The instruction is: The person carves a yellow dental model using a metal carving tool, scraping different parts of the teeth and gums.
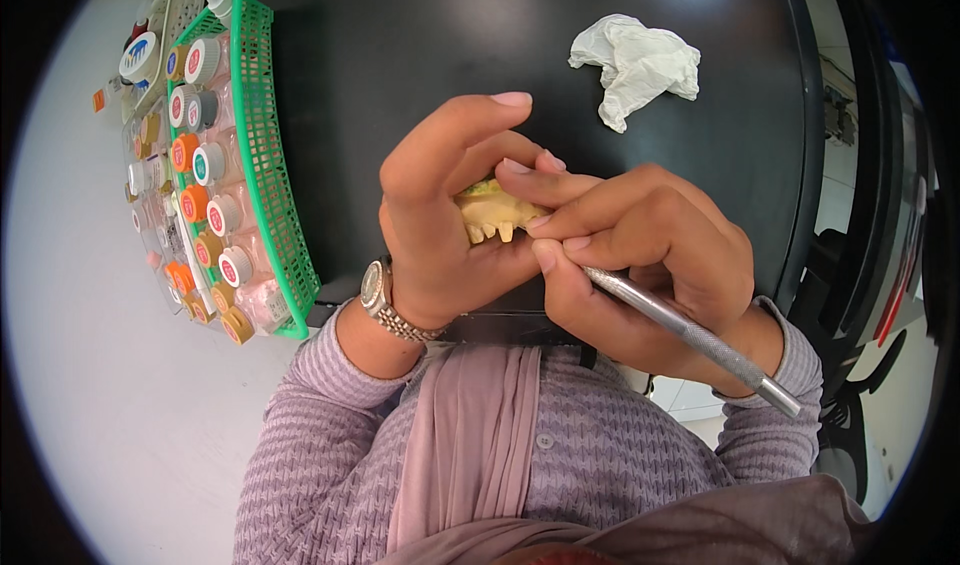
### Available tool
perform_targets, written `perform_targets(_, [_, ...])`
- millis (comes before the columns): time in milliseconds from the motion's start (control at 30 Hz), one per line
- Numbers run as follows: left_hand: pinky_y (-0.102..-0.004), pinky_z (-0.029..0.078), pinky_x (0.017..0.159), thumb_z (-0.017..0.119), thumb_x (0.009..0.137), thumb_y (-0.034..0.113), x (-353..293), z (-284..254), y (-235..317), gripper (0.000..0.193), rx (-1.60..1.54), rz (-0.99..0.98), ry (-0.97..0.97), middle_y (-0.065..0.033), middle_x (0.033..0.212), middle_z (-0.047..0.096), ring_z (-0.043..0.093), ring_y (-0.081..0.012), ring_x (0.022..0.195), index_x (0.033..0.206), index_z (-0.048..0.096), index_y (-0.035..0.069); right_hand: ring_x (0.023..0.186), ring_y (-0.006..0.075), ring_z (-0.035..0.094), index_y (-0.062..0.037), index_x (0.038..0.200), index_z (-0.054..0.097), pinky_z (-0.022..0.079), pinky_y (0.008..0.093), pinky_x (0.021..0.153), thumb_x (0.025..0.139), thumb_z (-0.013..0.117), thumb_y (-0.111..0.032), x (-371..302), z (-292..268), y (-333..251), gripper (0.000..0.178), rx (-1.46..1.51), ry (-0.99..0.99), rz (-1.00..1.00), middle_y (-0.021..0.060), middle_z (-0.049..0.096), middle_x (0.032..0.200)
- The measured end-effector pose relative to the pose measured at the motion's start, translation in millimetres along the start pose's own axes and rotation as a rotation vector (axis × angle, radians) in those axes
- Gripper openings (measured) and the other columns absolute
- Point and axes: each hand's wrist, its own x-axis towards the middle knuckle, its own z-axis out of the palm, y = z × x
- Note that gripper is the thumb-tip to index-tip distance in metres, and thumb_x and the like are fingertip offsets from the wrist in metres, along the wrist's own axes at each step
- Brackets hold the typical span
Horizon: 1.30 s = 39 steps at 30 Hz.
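Note:
Between the fingers and thumb of my left hand [430, 215] sits a yellowish dental model [492, 213] with a row of small tooth shapes along its lower edge. Some green shows at its top. My right hand [655, 255] pinches a slim silver metal tool with a knurled handle [700, 337], held like a pen. The tool's working tip is hidden by my fingers, close to the model's right end. Fingertips of both hands meet there. A metal watch [385, 300] is on my left wrist.
A green plastic basket [262, 115] with several small capped bottles [205, 165] stands on the left. A crumpled white tissue [640, 65] lies on the black tabletop [420, 45] at the back right. A pale surface [110, 385] extends on the far left.

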Motion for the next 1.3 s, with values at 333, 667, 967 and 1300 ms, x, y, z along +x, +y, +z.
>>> perform_targets(333, [-0.0304,0.058,0.061,0.075,0.072,-0.005,0.3,-1.3,0.7,0.073,0.028,-0.011,-0.015,-0.0179,0.095,0.056,0.064,-0.0214,0.064,0.123,0.023,0.002,0.096,0.0346,0.066,0.0013,0.080,0.049,0.055,0.0363,0.085,0.074,0.067,0.012,2.3,2.6,-0.1,0.021,-0.001,-0.004,-0.040,0.0176,0.063,0.087])
perform_targets(667, [-0.0302,0.057,0.063,0.074,0.074,-0.004,0.1,-2.4,-1.3,0.072,-0.009,-0.033,-0.031,-0.0177,0.082,0.059,0.064,-0.0216,0.066,0.123,0.023,0.003,0.095,0.0328,0.067,0.0005,0.080,0.050,0.056,0.0336,0.082,0.073,0.067,0.012,-1.4,3.6,2.5,0.022,-0.040,0.024,-0.017,0.0165,0.064,0.087])
perform_targets(967, [-0.0310,0.058,0.063,0.074,0.073,-0.005,-0.6,-2.9,-0.5,0.072,-0.003,-0.040,-0.028,-0.0179,0.089,0.057,0.064,-0.0215,0.067,0.123,0.023,0.003,0.095,0.0328,0.067,-0.0001,0.078,0.050,0.056,0.0313,0.078,0.072,0.068,0.012,1.3,3.5,3.9,0.022,-0.046,0.031,-0.046,0.0163,0.064,0.086])
perform_targets(1300, [-0.0297,0.057,0.061,0.074,0.072,-0.006,2.1,-2.1,2.7,0.073,0.027,-0.040,-0.022,-0.0177,0.096,0.055,0.064,-0.0213,0.067,0.124,0.023,0.003,0.098,0.0355,0.066,0.0007,0.079,0.050,0.056,0.0336,0.081,0.073,0.067,0.012,0.7,4.0,6.5,0.021,0.001,0.030,-0.056,0.0175,0.064,0.086])
